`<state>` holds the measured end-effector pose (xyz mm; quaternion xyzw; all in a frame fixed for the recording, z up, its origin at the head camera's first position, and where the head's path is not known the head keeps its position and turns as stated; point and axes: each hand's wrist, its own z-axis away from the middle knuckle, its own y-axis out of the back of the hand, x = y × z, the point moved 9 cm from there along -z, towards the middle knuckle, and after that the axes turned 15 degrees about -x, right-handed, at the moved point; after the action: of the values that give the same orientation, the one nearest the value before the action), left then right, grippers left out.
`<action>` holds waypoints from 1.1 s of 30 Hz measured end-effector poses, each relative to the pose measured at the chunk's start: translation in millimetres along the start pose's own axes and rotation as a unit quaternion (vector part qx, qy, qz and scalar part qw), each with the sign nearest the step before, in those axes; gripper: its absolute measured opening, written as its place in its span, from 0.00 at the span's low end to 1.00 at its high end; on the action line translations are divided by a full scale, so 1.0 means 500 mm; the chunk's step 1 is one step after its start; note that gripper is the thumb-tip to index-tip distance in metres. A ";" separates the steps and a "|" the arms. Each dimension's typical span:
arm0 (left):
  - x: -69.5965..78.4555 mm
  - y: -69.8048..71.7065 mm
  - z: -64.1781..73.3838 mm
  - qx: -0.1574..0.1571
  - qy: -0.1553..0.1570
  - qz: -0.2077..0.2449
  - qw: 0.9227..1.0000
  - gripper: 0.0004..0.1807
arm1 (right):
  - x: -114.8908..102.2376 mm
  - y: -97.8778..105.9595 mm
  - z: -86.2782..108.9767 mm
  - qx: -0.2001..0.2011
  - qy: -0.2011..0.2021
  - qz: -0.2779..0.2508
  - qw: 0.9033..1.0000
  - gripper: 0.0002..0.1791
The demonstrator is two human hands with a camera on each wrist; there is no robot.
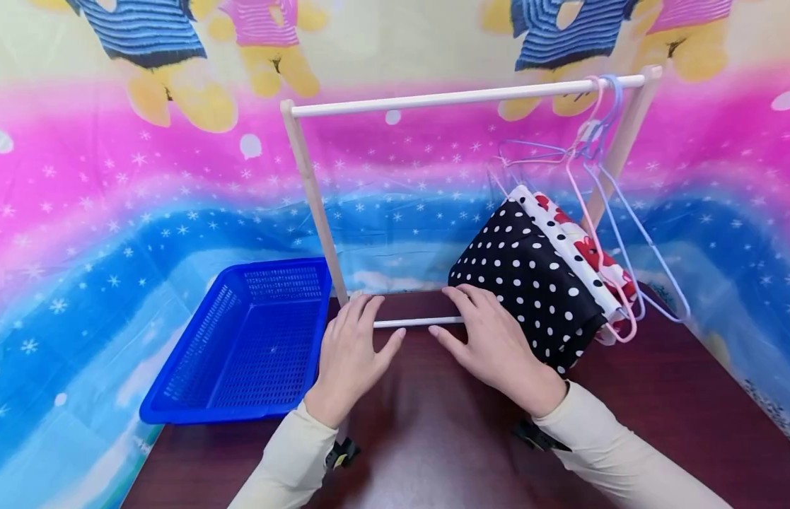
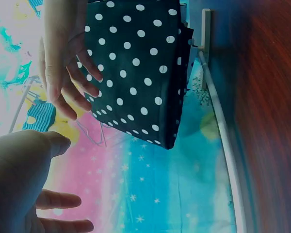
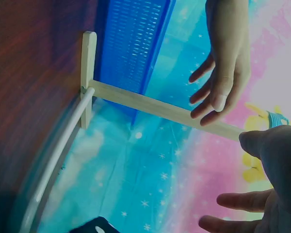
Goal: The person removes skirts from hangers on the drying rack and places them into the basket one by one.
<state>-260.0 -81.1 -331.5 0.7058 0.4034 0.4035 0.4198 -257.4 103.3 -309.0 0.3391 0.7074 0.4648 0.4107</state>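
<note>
Both hands hover over the table with fingers loosely spread, holding nothing. The left hand (image 1: 353, 353) is beside the blue plastic basket (image 1: 261, 357); the right hand (image 1: 490, 339) is close to a black cloth with white polka dots (image 1: 525, 276). Between them runs the white lower bar (image 1: 420, 322) of a wooden clothes rack; in the wrist views both hands look apart from it. From the rack's top bar (image 1: 458, 97), at its right end, hang pink hangers (image 1: 584, 194) and blue hangers (image 1: 652, 247). Behind the black cloth are white fabric with black dots and a red-flowered cloth (image 1: 585, 247).
A dark red-brown table (image 1: 426, 445) carries the rack and basket. The rack's left post (image 1: 315, 201) rises next to the basket's right side. A colourful curtain (image 1: 395, 184) with bears and snowflakes surrounds the back and sides. The cloths jut toward the front at the right.
</note>
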 end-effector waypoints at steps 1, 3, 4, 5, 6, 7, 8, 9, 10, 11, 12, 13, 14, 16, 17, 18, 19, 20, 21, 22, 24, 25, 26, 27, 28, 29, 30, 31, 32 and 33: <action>0.003 0.001 -0.002 0.002 -0.003 0.001 1.000 0.34 | 0.001 0.005 0.000 0.000 0.000 0.001 1.000 0.36; 0.009 0.004 -0.006 0.005 -0.008 0.003 1.000 0.33 | 0.001 0.017 0.001 -0.001 0.000 0.004 1.000 0.36; 0.011 0.005 -0.007 0.006 -0.009 0.003 1.000 0.32 | 0.000 0.021 0.001 -0.002 -0.001 0.006 1.000 0.36; 0.012 0.006 -0.008 0.007 -0.010 0.004 1.000 0.32 | 0.000 0.025 0.001 -0.002 -0.002 0.009 1.000 0.36; 0.014 0.007 -0.009 0.007 -0.010 0.006 1.000 0.31 | 0.000 0.030 0.001 -0.002 -0.002 0.011 1.000 0.35; 0.016 0.008 -0.011 0.008 -0.011 0.007 1.000 0.31 | -0.001 0.034 0.001 -0.001 -0.002 0.013 1.000 0.35; 0.017 0.008 -0.012 0.006 -0.010 0.008 1.000 0.31 | -0.001 0.038 0.002 -0.001 -0.002 0.014 1.000 0.35; 0.019 0.008 -0.013 0.006 -0.010 0.010 1.000 0.31 | -0.001 0.042 0.002 0.000 -0.001 0.015 1.000 0.35; 0.020 0.009 -0.013 0.008 -0.011 0.012 1.000 0.31 | -0.002 0.046 0.002 0.000 0.000 0.017 1.000 0.35; 0.021 0.010 -0.014 0.008 -0.012 0.014 1.000 0.30 | -0.002 0.050 0.003 0.001 0.001 0.018 1.000 0.34; 0.023 0.011 -0.015 0.008 -0.013 0.016 1.000 0.31 | -0.002 0.054 0.003 0.002 0.002 0.020 1.000 0.34; 0.025 0.013 -0.016 0.009 -0.015 0.018 1.000 0.31 | -0.003 0.058 0.004 0.003 0.003 0.020 1.000 0.34; 0.027 0.014 -0.017 0.010 -0.017 0.019 1.000 0.31 | -0.003 0.063 0.005 0.004 0.004 0.021 1.000 0.34; 0.030 0.017 -0.019 0.012 -0.020 0.023 0.999 0.31 | -0.003 0.071 0.006 0.006 0.004 0.021 1.000 0.34; 0.032 0.017 -0.021 0.010 -0.021 0.024 0.999 0.31 | -0.003 0.075 0.006 0.006 0.003 0.022 1.000 0.34; 0.034 0.018 -0.022 0.010 -0.022 0.026 0.999 0.31 | -0.003 0.079 0.007 0.006 0.002 0.022 1.000 0.34; 0.035 0.019 -0.023 0.010 -0.023 0.027 0.999 0.31 | -0.004 0.084 0.008 0.006 0.002 0.022 1.000 0.34; 0.036 0.020 -0.024 0.010 -0.023 0.028 0.999 0.30 | -0.004 0.088 0.008 0.006 0.002 0.023 1.000 0.33; 0.037 0.021 -0.025 0.010 -0.023 0.030 0.999 0.30 | -0.004 0.092 0.009 0.005 0.002 0.024 1.000 0.33; 0.037 0.021 -0.026 0.010 -0.024 0.032 0.999 0.30 | -0.005 0.096 0.010 0.004 0.002 0.025 1.000 0.33; 0.040 0.021 -0.028 0.010 -0.027 0.035 0.999 0.30 | -0.006 0.103 0.013 0.001 0.002 0.025 1.000 0.32; 0.041 0.021 -0.028 0.011 -0.029 0.035 0.999 0.30 | -0.006 0.106 0.014 0.000 0.002 0.024 1.000 0.32; 0.043 0.021 -0.029 0.011 -0.031 0.036 0.999 0.29 | -0.006 0.111 0.015 -0.002 0.001 0.023 1.000 0.31; 0.044 0.021 -0.029 0.012 -0.033 0.037 0.999 0.29 | -0.006 0.115 0.017 -0.004 0.000 0.021 1.000 0.31; 0.045 0.021 -0.030 0.012 -0.034 0.037 0.999 0.29 | -0.005 0.119 0.018 -0.005 -0.001 0.020 1.000 0.31; 0.046 0.021 -0.030 0.013 -0.035 0.038 0.999 0.28 | -0.005 0.123 0.018 -0.007 -0.002 0.019 1.000 0.31; 0.046 0.021 -0.029 0.015 -0.036 0.039 0.998 0.28 | -0.004 0.127 0.020 -0.009 -0.003 0.019 1.000 0.31; 0.046 0.020 -0.029 0.014 -0.035 0.039 0.999 0.28 | -0.004 0.132 0.021 -0.010 -0.004 0.019 1.000 0.31; 0.045 0.019 -0.029 0.011 -0.033 0.040 0.999 0.28 | -0.004 0.136 0.022 -0.011 -0.005 0.019 1.000 0.31; 0.045 0.019 -0.028 0.010 -0.032 0.041 0.999 0.28 | -0.004 0.140 0.023 -0.012 -0.007 0.018 1.000 0.31</action>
<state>-263.0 -60.1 -313.2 0.7384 0.3645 0.3937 0.4085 -239.2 129.9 -245.5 0.3498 0.6929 0.4782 0.4109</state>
